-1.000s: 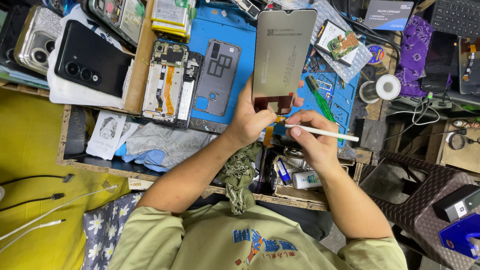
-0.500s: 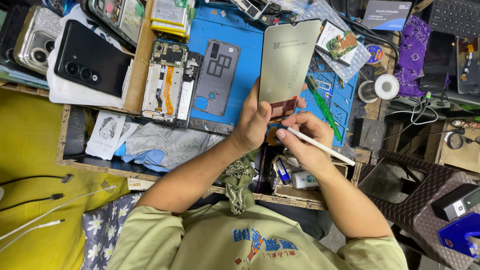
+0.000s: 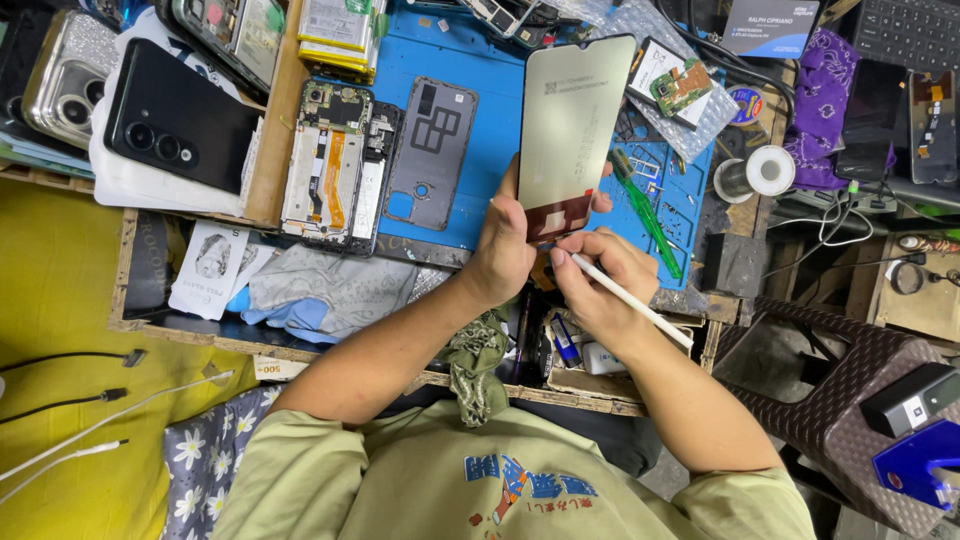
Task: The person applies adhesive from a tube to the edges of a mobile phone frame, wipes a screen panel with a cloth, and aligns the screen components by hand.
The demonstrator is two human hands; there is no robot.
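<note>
The left hand (image 3: 505, 250) is closed around the bottom end of a phone screen panel (image 3: 570, 125), holding it upright above the blue mat (image 3: 455, 215) near the counter's front edge. The right hand (image 3: 605, 290) pinches a white pen-like tool (image 3: 630, 300), its tip at the panel's lower edge. This looks like prying or cleaning along that edge; the tip needs a steady, light touch.

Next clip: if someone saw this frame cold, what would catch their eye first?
Most likely the phone screen panel, held upright at centre by the left hand over a blue work mat. Just below it, the right hand holds a thin white tool at the panel's lower edge. To the left, an opened phone and a grey back cover lie on the cluttered bench.
</note>
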